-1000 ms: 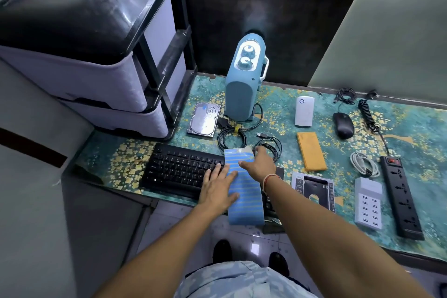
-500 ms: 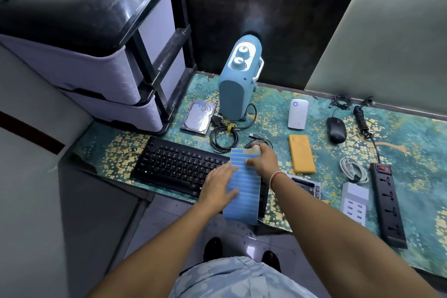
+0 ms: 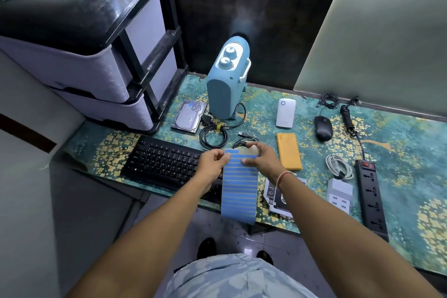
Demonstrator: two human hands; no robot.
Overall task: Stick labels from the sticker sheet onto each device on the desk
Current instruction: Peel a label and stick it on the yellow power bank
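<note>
keyboard lies along the tabletop's near edge. above it, left hand and right hand fingers pinch the sticker sheet's top corners; its lower end hangs past the edge. power bank lies just right.

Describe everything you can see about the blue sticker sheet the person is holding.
The sticker sheet is a long, narrow strip of thin, flexible paper, covered in blue label strips with yellowish backing showing between them. At its top right a patch of bare backing shows where a label seems to be gone. It hangs lengthwise, lifted above the keyboard's right end, its lower end past the desk edge. The left hand pinches its top left corner; the right hand grips the top right.
</note>
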